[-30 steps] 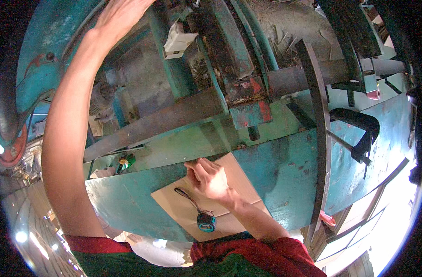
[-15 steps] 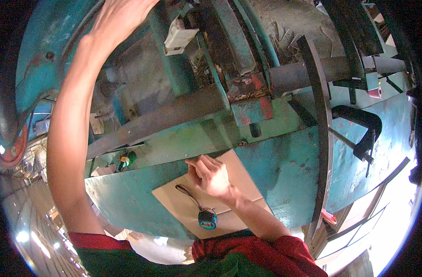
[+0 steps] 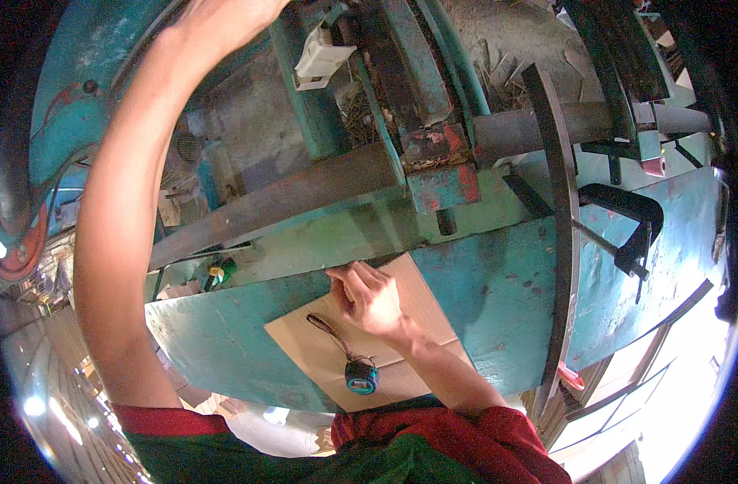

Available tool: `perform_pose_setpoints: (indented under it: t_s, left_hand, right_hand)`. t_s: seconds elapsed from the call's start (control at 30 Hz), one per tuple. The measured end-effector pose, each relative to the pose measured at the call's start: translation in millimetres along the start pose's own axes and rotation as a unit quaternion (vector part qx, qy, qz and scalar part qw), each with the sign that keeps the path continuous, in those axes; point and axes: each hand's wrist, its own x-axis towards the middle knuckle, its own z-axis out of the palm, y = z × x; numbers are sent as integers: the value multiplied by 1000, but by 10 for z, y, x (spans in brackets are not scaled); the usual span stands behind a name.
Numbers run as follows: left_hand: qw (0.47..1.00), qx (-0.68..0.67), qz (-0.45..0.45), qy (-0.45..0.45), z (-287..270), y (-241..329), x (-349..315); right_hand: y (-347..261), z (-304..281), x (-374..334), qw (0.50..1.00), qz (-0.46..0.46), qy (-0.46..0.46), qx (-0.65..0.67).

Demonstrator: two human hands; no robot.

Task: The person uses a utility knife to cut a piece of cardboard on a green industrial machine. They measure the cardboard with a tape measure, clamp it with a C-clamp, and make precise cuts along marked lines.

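My left arm reaches far forward along the left side, and my left hand [image 3: 232, 22] is cut off by the top edge, its fingers out of sight. Beside it stands a teal machine frame. My right hand [image 3: 367, 298] is closed, fingers curled in, at the edge of the teal metal tabletop [image 3: 498, 282]. What those fingers hold, if anything, is hidden. Under the right hand and forearm lies a flat piece of brown cardboard [image 3: 429, 323]. A tape measure [image 3: 361, 377], black and teal with a dark wrist strap, rests on this cardboard, close to my body.
A long dark metal bar [image 3: 561, 218] crosses the tabletop at right, with a black C-clamp [image 3: 643, 218] beside it. Beyond the edge run a thick rusty shaft [image 3: 296, 198] and teal beams. A white carton [image 3: 322, 63] sits among them. A green-and-yellow object [image 3: 219, 273] lies at left.
My left hand and forearm have shifted slightly, and the whole view has moved a little. My right hand stays closed at the same spot by the edge.
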Motion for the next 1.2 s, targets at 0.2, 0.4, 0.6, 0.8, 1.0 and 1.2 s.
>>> perform_pose_setpoints:
  t_s: [0.2,0.4,0.6,0.8,1.0,1.2]
  left_hand:
    - [997,-48,-57,-16,-67,122,-24]
    - [951,-269,-75,-134,-2,-264,159]
    - [914,-319,-146,-203,116,-292,227]
    - [936,-249,-189,-161,335,-41,191]
    - [792,-501,-343,-70,591,965,63]
    - [615,-673,-393,-119,343,1024,-70]
  right_hand:
    - [10,17,-2,1000,-6,4,-11]
    - [36,20,-29,1000,-4,-3,-1]
    - [20,18,-6,1000,-13,3,-10]
    - [25,37,-10,1000,-14,10,-19]
    - [35,40,-45,1000,1,-4,-22]
    - [-11,-3,-5,1000,13,2,7]
